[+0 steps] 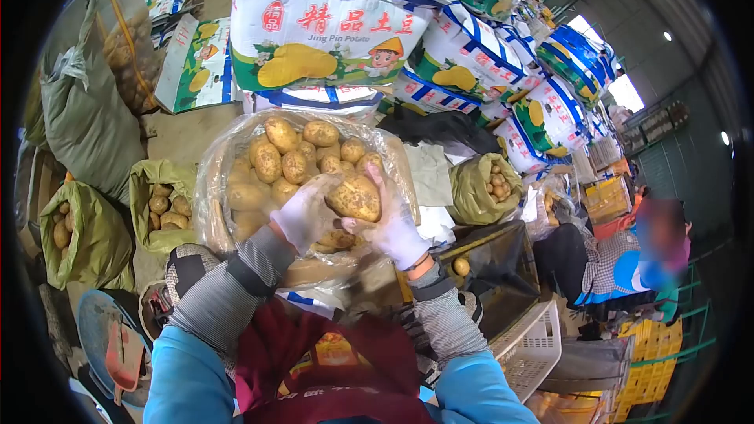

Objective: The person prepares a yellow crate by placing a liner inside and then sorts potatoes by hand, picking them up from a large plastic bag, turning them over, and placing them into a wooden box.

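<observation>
A large potato (355, 198) with brown dirt patches is held between my two gloved hands. My left hand (305, 213) presses its left side. The fingers of my right hand (397, 229) curve around its right side and underneath. Both white gloves are soiled at the fingers. Just below my hands lies a wide container lined with clear plastic (210, 188), with several potatoes (267, 162) heaped in it. Part of the heap is hidden by my hands and by the potato they hold.
Green sacks of potatoes (98, 247) stand at the left, and another green sack (463, 188) at the right. Printed potato bags (330, 31) are stacked ahead. A black-lined bin (503, 259) holds one potato. A white crate (530, 349) and a seated co-worker (613, 259) are at the right.
</observation>
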`<state>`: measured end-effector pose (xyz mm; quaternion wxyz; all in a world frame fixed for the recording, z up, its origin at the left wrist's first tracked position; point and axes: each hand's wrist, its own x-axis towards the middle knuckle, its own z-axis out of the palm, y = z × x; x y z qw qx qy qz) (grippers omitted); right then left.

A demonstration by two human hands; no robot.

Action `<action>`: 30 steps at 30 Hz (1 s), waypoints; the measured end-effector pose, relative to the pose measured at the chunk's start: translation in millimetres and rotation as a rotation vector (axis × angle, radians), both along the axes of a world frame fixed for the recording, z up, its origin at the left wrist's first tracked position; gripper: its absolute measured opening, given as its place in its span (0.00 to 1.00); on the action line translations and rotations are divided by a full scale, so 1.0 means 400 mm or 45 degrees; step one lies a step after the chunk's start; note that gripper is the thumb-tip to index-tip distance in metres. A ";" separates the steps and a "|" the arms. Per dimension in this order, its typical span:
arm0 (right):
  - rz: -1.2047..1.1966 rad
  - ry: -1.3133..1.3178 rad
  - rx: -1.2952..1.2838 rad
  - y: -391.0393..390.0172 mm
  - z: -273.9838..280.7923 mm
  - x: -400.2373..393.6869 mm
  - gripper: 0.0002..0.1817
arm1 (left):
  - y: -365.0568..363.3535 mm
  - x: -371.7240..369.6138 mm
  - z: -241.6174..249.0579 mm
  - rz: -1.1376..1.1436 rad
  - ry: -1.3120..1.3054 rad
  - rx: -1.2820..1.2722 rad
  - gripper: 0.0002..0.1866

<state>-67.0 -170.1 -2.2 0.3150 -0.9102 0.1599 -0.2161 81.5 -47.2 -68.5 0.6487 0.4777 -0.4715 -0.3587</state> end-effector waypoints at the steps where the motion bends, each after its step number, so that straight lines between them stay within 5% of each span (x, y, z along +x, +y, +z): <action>1: -0.054 0.008 0.096 0.008 0.004 -0.009 0.50 | 0.009 0.005 0.016 0.319 -0.833 0.016 0.34; 5: -0.177 0.056 0.120 -0.017 -0.034 -0.027 0.44 | -0.013 -0.026 0.031 0.297 -0.823 -0.108 0.31; 7: -0.288 -0.424 1.073 -0.069 -0.097 -0.027 0.34 | -0.014 -0.021 0.043 0.240 -0.730 -0.166 0.30; 9: -0.374 -0.431 1.525 -0.117 -0.078 -0.072 0.33 | -0.018 -0.035 0.077 0.153 -0.427 -0.166 0.30; 10: -0.406 -0.292 1.465 -0.113 -0.073 -0.074 0.33 | -0.023 -0.035 0.092 0.115 -0.273 -0.171 0.31; 13: -0.106 -0.335 2.007 -0.034 -0.012 -0.066 0.36 | -0.027 -0.009 0.096 0.189 -0.634 -0.239 0.25; 14: -0.270 -0.341 1.923 0.010 0.039 -0.050 0.35 | -0.028 -0.007 0.100 0.192 -0.611 -0.227 0.23; 18: -0.461 -0.286 0.684 0.003 -0.064 -0.013 0.28 | -0.051 -0.083 0.120 0.381 -0.021 0.037 0.15; 20: -0.517 -0.359 0.600 0.025 -0.103 0.004 0.23 | -0.047 -0.087 0.113 0.506 0.025 0.220 0.11; 24: -0.436 -0.399 0.128 0.087 -0.039 0.002 0.29 | -0.073 -0.033 0.073 0.345 0.903 0.256 0.21; 27: -0.342 -0.259 -0.001 0.089 -0.031 -0.022 0.40 | -0.014 0.007 0.042 0.530 -1.182 0.062 0.23; 28: -0.317 -0.208 -0.011 0.088 -0.030 -0.023 0.44 | -0.012 0.012 0.040 0.350 -0.932 0.130 0.29; 30: -0.355 -0.142 -0.069 0.092 -0.018 -0.020 0.48 | -0.013 0.007 0.030 0.283 -0.963 0.177 0.32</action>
